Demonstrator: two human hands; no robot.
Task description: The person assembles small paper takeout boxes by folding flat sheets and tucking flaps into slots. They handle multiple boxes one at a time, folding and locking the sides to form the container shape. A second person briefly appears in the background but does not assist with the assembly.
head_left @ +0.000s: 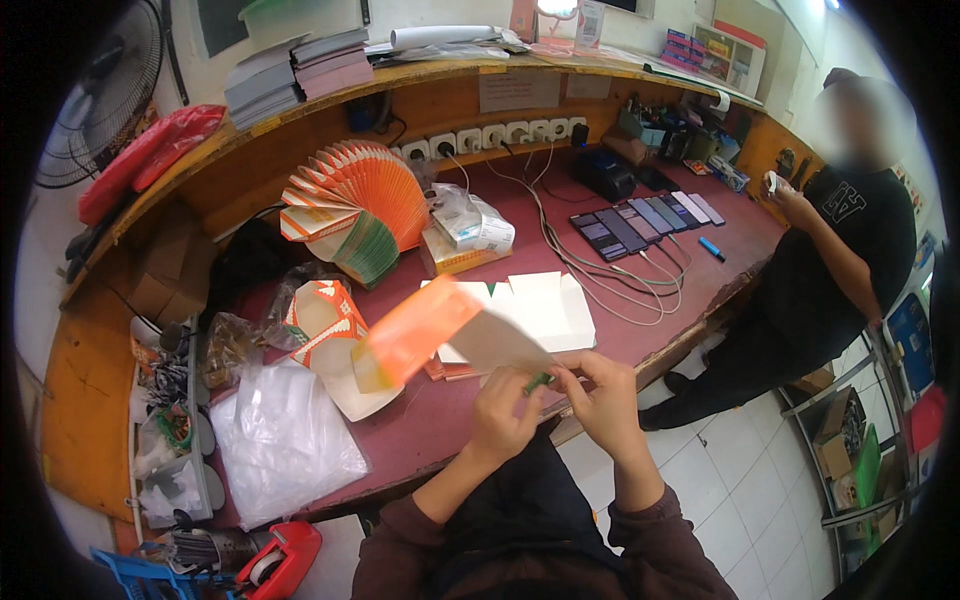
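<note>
A printed orange-and-white cardboard box blank (425, 328) is held up over the front edge of the table, blurred by motion. My left hand (503, 415) and my right hand (600, 398) pinch its near end close together, where a small green part shows between the fingers. Just beyond them, a stack of flat white box blanks (545, 312) lies on the dark red table (405, 445). Left of the held blank are one or more partly folded orange-and-white boxes (325, 318), partly covered by it. Farther back stands a fanned row of nested orange and green boxes (375, 195).
Clear plastic bags (285, 435) lie at the left front. Several phones (645, 222) with cables, a blue marker (711, 248) and a black device (605, 173) are on the right. A red tape dispenser (280, 560) sits at lower left. Another person (850, 215) stands at right.
</note>
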